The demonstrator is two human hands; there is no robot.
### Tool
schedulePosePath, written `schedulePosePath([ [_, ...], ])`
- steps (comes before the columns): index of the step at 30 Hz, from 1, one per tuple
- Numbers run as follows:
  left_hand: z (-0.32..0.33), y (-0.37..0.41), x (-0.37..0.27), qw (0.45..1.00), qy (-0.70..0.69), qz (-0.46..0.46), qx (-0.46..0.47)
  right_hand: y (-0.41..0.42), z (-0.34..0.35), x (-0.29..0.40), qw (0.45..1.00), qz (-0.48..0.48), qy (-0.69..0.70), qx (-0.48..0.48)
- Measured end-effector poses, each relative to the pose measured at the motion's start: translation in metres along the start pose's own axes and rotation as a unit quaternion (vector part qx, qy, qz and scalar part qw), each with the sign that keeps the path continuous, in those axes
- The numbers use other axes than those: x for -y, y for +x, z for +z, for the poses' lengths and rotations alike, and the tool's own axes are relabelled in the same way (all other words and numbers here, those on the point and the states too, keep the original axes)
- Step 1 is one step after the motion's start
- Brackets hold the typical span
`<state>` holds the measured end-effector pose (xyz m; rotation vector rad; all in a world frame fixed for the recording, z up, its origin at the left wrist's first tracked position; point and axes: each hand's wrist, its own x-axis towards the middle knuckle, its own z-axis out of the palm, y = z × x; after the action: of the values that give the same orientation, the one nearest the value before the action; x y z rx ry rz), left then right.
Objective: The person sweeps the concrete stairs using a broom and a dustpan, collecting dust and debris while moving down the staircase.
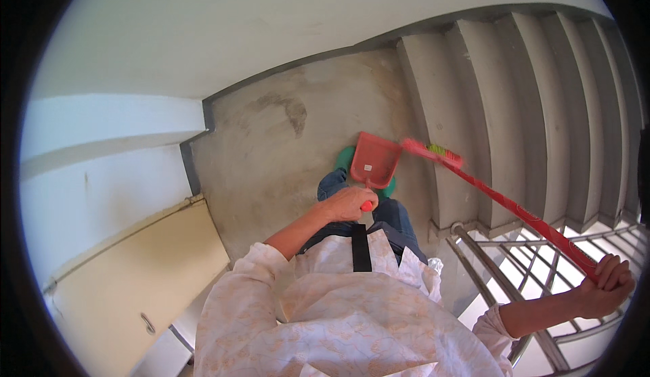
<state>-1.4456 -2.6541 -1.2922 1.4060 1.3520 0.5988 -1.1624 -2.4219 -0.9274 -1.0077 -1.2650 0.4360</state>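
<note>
My left hand (354, 204) grips the handle of a red plastic dustpan (375, 158), whose pan is in front of my green shoes. A small pale patch shows inside the pan, along with dark specks. Out to the right, my right hand (607, 285) is closed around the upper end of the red handle of a broom (518, 209). The broom's pink and yellow-green bristles (432, 151) are by the lowest stair step, just right of the dustpan's edge. Whether the bristles touch the step cannot be told.
Concrete stairs (487, 108) rise to the right, with a metal railing (487, 265) along their near side. A wall (254, 32) borders the landing (264, 164), which bears a dark stain. At the lower left is a cream panel (152, 275) with a metal handle.
</note>
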Motion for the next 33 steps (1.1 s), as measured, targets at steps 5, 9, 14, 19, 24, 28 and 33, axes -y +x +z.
schedulePosePath([
  [5,-0.007,-0.037,-0.029,0.98,-0.059,-0.05,-0.186,0.018,-0.019,-0.012,0.997,-0.031,-0.008,0.072],
  [9,0.016,-0.074,-0.031,0.929,-0.129,-0.067,-0.341,0.013,-0.006,-0.016,0.921,-0.2,-0.334,-0.003],
  [14,0.026,-0.109,-0.033,0.878,-0.152,-0.101,-0.442,0.049,-0.024,-0.046,0.958,-0.16,-0.225,0.07],
  [19,0.031,-0.143,-0.035,0.858,-0.103,-0.124,-0.488,0.04,0.003,-0.037,0.967,-0.151,-0.153,0.135],
  [24,0.057,-0.188,0.003,0.86,-0.053,-0.189,-0.471,0.027,0.028,-0.026,0.972,-0.147,-0.067,0.17],
  [28,0.083,-0.22,0.026,0.829,-0.059,-0.187,-0.524,0.043,0.025,-0.035,0.959,-0.147,-0.037,0.239],
  [33,0.114,-0.252,0.054,0.801,-0.086,-0.227,-0.547,0.042,0.032,-0.046,0.97,-0.137,-0.039,0.197],
])
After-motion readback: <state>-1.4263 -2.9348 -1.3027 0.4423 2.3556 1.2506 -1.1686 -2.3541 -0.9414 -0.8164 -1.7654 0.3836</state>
